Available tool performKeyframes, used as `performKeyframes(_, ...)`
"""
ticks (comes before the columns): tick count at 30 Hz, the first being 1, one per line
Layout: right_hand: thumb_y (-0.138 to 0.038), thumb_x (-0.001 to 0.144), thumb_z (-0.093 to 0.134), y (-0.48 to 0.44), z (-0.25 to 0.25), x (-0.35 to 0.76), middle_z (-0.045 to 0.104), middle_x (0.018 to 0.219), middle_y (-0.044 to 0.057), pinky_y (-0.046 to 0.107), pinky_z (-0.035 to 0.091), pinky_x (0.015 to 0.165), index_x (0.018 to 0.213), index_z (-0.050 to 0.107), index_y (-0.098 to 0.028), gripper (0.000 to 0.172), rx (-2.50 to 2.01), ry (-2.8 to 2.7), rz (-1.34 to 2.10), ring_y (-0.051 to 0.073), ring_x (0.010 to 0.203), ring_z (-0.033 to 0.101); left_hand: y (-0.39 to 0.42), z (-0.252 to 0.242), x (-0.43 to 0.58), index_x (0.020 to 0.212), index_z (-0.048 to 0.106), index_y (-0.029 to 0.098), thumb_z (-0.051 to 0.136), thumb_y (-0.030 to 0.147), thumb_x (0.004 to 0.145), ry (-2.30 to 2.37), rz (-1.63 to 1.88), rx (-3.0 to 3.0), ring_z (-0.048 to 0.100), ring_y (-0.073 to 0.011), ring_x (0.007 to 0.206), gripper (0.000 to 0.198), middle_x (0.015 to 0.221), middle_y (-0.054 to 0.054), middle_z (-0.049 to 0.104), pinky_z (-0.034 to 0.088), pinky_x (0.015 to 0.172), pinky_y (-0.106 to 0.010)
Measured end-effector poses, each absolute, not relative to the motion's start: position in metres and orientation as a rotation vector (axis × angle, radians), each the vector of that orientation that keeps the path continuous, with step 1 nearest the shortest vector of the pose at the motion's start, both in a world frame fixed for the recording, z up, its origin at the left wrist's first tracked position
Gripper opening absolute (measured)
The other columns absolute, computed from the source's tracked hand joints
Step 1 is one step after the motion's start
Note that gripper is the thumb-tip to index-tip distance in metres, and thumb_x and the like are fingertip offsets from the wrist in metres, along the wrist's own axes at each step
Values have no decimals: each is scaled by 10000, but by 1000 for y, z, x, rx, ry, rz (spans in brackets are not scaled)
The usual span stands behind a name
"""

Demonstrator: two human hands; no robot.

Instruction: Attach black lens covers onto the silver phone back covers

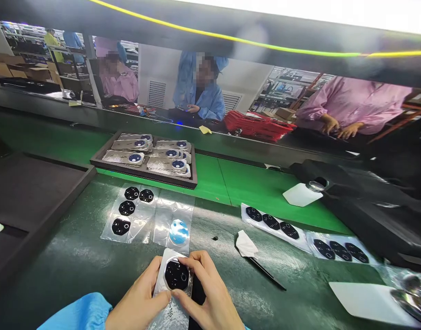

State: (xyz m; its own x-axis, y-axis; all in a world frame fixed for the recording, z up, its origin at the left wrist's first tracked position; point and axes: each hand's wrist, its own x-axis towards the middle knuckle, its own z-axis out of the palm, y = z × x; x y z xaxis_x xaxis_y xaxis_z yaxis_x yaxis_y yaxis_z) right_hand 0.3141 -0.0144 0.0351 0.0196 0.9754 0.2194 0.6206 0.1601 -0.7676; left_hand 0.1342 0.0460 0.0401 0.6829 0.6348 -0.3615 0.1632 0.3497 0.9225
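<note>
No readable lettering
Small dark marks (pixel 170 310) run along the lower part of the silver panel (pixel 161 282), too blurred to make out as words.

This looks like a factory assembly floor. Across the top of the frame, a person in a blue smock (pixel 205 103) and a person in pink (pixel 358 105) work with their hands; metal shelving (pixel 71 66) and cardboard boxes (pixel 40 72) stand upper left. A tray (pixel 144 176) left of centre holds many matching silver panels (pixel 123 156), and rows of similar black pieces (pixel 271 222) lie on the desk (pixel 286 256).
</note>
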Motion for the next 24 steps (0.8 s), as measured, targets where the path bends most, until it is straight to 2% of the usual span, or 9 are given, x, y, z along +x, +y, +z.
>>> performKeyframes(15, -106, 789, 687, -13, 36, 316, 531, 1043, 42, 295, 545, 797, 1165, 568, -239, 417, -1524, -1689, 631, 202, 946, 603, 46, 35, 133, 1257, 484, 224, 534, 156, 847, 779, 375, 1207, 562, -212, 1011, 419, 1111, -21, 610, 435, 866, -319)
performKeyframes(20, -123, 799, 691, -14, 35, 315, 542, 1040, 43, 301, 550, 789, 1151, 568, -247, 393, -1511, -1691, 611, 209, 941, 607, 46, 38, 132, 1237, 497, 218, 530, 154, 852, 809, 350, 1233, 560, -200, 971, 392, 1047, -7, 615, 429, 830, -306)
performKeyframes(24, -128, 808, 674, -15, 34, 314, 542, 1044, 53, 312, 554, 776, 1146, 557, -247, 377, -1524, -1699, 582, 217, 931, 610, 46, 37, 132, 1244, 495, 214, 523, 123, 840, 789, 357, 1234, 564, -194, 972, 415, 1070, -11, 611, 433, 833, -302)
